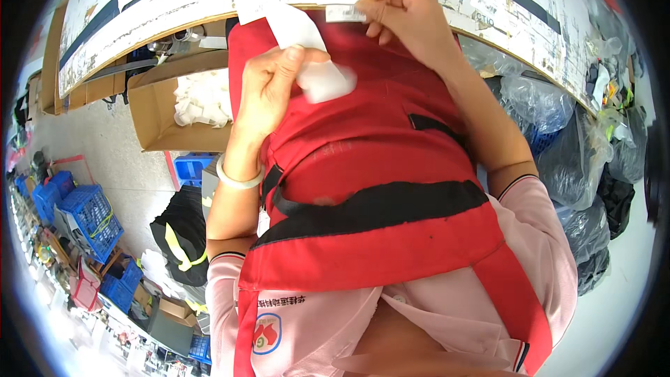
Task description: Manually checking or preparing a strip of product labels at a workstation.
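My left hand [269, 87] is closed on a white label strip [293, 28], pinching it between thumb and fingers. The strip runs up onto the worktable, and its lower end hangs blurred below my fingers, over the red apron [349, 132]. To the right, at the table's front edge, my right hand [405, 21] pinches a small white printed label [345, 13] by its right end. A gap separates this label from the strip. Both hands are above my lap.
The worn white worktable [188, 10] spans the top. Under its left side stands a cardboard box [157, 115] with crumpled white paper [202, 98]. Blue crates [94, 220] are at the far left. Clear and black plastic bags [572, 157] crowd the right.
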Demonstrator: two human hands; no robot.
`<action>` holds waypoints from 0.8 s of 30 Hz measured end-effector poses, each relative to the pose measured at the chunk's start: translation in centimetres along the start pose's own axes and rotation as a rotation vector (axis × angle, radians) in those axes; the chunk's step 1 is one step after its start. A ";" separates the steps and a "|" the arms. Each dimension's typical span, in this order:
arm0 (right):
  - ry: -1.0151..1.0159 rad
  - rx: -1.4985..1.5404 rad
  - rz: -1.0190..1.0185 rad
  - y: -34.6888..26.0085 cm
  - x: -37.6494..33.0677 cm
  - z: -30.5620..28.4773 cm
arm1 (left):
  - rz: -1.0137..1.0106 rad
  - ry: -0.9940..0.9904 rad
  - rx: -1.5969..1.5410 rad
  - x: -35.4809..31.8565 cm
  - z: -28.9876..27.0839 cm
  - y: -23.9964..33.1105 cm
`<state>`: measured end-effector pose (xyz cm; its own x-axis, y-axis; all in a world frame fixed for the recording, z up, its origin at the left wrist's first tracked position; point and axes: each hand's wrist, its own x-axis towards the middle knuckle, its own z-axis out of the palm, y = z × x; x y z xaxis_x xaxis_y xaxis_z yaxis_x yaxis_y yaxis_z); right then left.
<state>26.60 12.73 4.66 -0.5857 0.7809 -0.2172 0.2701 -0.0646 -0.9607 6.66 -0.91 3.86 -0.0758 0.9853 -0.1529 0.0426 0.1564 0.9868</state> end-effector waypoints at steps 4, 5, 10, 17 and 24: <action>-0.002 -0.104 0.046 0.9 2.5 -1.4 | 0.032 0.017 0.082 0.1 -0.3 0.7; -0.005 -0.104 0.048 0.9 3.0 -1.5 | 0.031 0.026 0.101 0.1 -0.3 0.8; -0.008 -0.057 0.080 -0.3 4.1 -1.3 | 0.021 0.057 0.029 0.2 -0.1 -0.2; 0.005 -0.063 0.100 0.5 4.4 -1.1 | 0.005 0.061 -0.012 0.4 0.1 -0.7; 0.013 -0.077 0.101 0.3 4.5 -0.8 | 0.011 0.066 -0.033 0.4 0.3 -0.9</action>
<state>24.67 16.76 3.59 -0.5428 0.7807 -0.3097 0.3859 -0.0958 -0.9176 6.88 -0.67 2.86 -0.1407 0.9802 -0.1397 0.0111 0.1426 0.9897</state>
